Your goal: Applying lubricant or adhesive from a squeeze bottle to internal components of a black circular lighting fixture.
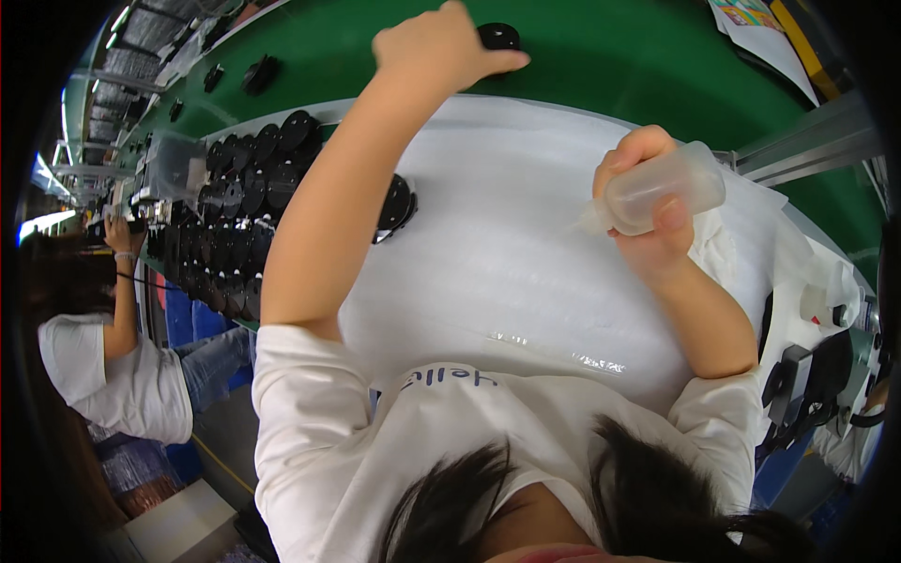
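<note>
Currently the left hand (441,47) reaches out onto the green belt (601,56), fingers curled down on one black disc (498,36). Nearer than that disc, the right hand (648,202) is wrapped tight around one clear squeeze bottle (657,190) above the white foam sheet (507,244). One disc (396,206) lies on the sheet; left of it, dozens stand stacked (244,197), too many to count. Judged: work partway, many discs remaining.

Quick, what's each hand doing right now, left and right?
Left hand: closed around a black round part on the green belt.
Right hand: closed, holding a translucent squeeze bottle.
</note>
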`<state>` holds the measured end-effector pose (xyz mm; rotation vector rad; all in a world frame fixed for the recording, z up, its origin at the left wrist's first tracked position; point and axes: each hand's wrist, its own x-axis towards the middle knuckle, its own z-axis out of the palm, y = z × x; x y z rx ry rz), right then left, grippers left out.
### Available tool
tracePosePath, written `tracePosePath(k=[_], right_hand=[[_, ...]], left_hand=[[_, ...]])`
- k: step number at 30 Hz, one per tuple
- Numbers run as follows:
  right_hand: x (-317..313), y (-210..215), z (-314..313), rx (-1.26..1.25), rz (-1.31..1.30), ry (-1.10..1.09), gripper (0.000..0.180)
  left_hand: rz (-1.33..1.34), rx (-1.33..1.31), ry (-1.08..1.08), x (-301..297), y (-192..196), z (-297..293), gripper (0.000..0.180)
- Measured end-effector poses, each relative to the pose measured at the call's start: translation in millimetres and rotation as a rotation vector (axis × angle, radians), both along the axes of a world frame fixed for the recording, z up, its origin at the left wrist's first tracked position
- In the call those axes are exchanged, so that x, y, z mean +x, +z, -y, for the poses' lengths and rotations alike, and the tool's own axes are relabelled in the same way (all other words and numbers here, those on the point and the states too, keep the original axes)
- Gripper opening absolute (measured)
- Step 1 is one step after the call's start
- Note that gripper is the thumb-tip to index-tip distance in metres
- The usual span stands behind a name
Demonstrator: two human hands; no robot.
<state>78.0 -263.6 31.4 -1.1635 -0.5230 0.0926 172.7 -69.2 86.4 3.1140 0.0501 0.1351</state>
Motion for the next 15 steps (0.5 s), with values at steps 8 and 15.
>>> tracePosePath(k=[8, 15], right_hand=[[1.6, 3.9, 1.3, 0.055, 0.107, 0.004, 0.044], [-8.4, 11.7, 7.4, -0.048, 0.209, 0.001, 0.051]], left_hand=[[-0.328, 0.196, 0.004, -124.6, -4.0, -57.4, 0.067], [-0.156, -0.120, -0.015, -128.7, -23.4, -71.8, 0.059]])
